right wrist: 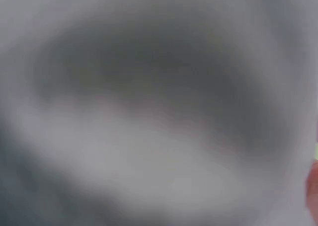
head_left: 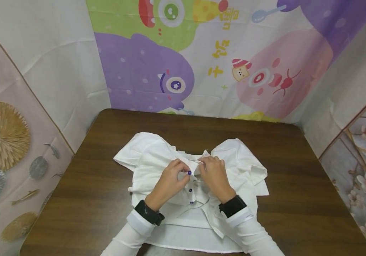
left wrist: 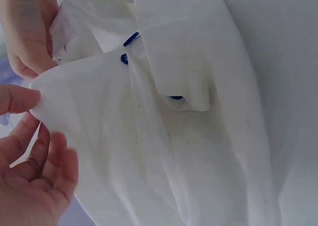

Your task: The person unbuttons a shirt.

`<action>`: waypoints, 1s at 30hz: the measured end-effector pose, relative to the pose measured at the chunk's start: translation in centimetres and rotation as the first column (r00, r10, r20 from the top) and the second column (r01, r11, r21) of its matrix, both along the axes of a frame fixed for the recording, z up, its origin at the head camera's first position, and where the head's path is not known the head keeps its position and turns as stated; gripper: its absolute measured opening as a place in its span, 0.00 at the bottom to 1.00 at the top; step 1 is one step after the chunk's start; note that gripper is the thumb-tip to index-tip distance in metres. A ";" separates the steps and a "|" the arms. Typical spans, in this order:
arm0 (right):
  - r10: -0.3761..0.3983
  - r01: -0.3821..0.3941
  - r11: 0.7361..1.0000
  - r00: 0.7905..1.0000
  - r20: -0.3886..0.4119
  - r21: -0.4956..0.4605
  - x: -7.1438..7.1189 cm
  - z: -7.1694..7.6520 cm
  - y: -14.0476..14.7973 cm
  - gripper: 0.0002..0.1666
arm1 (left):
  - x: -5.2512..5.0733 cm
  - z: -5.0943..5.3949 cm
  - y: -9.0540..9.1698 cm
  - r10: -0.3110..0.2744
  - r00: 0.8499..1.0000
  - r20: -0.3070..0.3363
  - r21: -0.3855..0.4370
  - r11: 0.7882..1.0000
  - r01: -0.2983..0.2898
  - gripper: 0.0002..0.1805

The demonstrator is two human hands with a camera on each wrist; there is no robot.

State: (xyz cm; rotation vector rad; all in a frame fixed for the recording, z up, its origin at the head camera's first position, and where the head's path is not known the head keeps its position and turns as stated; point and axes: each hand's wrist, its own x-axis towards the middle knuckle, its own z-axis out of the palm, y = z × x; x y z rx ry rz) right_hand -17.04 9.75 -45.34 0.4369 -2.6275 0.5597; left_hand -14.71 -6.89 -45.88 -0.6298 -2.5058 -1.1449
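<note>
A white short-sleeved shirt (head_left: 157, 160) with dark blue buttons (head_left: 190, 190) lies spread on the table, its front partly parted. My left hand (head_left: 171, 179) pinches the edge of the front between thumb and forefinger, beside the top button (head_left: 189, 172). In the left wrist view the left hand (left wrist: 37, 161) holds this cloth edge, its other fingers bent below. At the neckline my right hand (head_left: 215, 175) pinches the opposite front edge near the collar; its fingertips are partly hidden. Blurred pale cloth (right wrist: 159, 166) fills most of the right wrist view, with a finger (right wrist: 312, 191) at the edge.
The brown wooden table (head_left: 298, 213) extends around the shirt on both sides and behind it. A cartoon-printed cloth (head_left: 215, 92) hangs at its far edge, with pale patterned panels (head_left: 52, 71) at the sides. Black bands (head_left: 149, 212) circle both wrists over white sleeves.
</note>
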 end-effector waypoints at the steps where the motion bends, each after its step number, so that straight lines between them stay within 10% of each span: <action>1: 0.003 -0.003 1.000 1.000 0.009 -0.014 0.0 0.1 0.1 0.08 | 0.0 0.0 0.0 0.004 1.000 -0.008 -0.019 1.000 -0.004 0.04; 8: 0.016 -0.011 0.992 0.999 0.042 -0.122 -0.3 0.9 0.5 0.08 | -0.2 0.9 0.1 0.023 0.999 -0.041 -0.132 0.991 -0.029 0.04; 17: 0.071 -0.073 0.979 0.997 -0.018 -0.188 -0.5 1.8 0.3 0.06 | -1.8 2.9 1.2 0.138 0.986 -0.095 -0.067 0.987 -0.145 0.08; 30: 0.119 -0.129 0.954 0.991 -0.054 -0.272 -0.4 1.9 0.3 0.07 | -3.0 3.2 2.2 0.156 0.987 0.039 -0.278 0.950 -0.139 0.16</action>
